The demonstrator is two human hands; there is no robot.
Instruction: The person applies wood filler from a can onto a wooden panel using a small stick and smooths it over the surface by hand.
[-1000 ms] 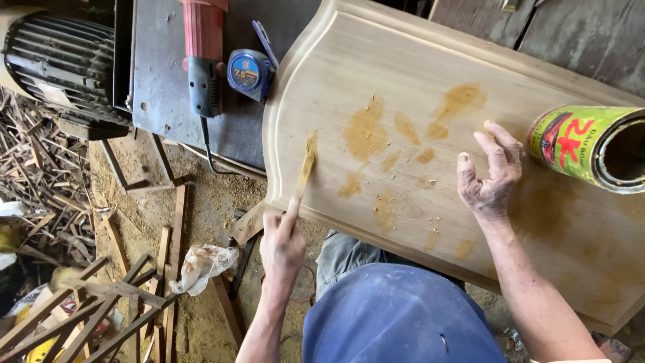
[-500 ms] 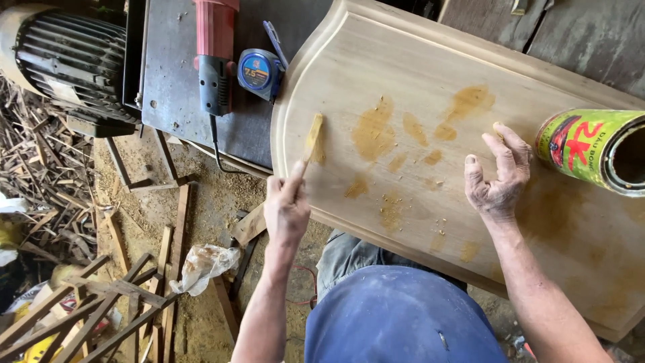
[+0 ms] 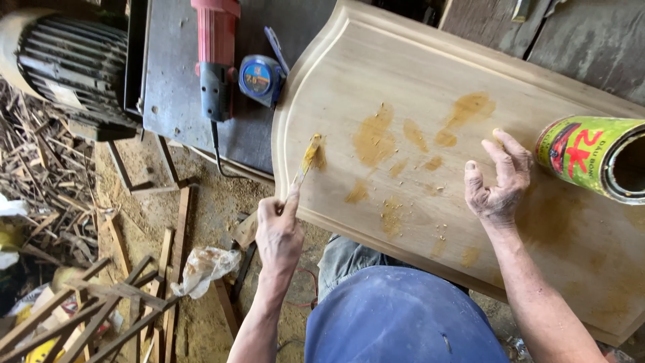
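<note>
Fingers of the left hand [image 3: 279, 232] close around the handle of a thin putty knife [image 3: 306, 161], whose yellow-smeared blade touches the wooden panel [image 3: 416, 74] just inside its curved moulded edge. The knife's long axis runs up and slightly right from the fist, away from the person, its tip beside a small filler dab. Farther along the panel, the right hand [image 3: 497, 181] rests on the wood with fingers spread and empty, near several ochre filler patches [image 3: 373, 138]. Just beyond that hand a green tin [image 3: 598, 161] lies on its side on the panel, mouth open. Off the panel's curved end sit a tape measure [image 3: 261, 77] and a red power tool [image 3: 215, 60]; the left hand is the nearer to both.
</note>
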